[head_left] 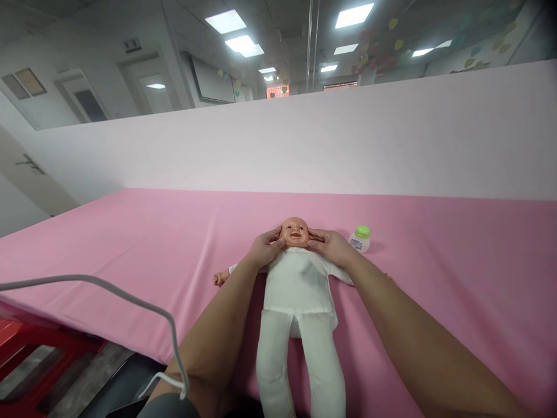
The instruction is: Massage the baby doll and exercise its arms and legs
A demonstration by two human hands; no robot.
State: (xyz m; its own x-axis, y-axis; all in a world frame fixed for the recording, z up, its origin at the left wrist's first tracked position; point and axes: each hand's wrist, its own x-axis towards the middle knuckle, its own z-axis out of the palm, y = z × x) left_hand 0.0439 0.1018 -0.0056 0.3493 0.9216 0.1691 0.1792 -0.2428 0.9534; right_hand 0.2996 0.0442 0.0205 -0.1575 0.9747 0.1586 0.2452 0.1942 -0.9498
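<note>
This looks like an office room fitted out for baby-care practice: panel ceiling lights [353, 15], glass partitions stuck with paper hearts [394, 43], a pink-sheeted table [456, 255] against a white screen [391, 133], and a wall-mounted display [213, 81].

A table [130, 244] covered in a smooth pink cloth [456, 278] carries a baby doll [300, 290] in white clothes lying on its back, head away from the near edge, and a small green-capped bottle [360, 238] standing just beside the doll's head.
</note>
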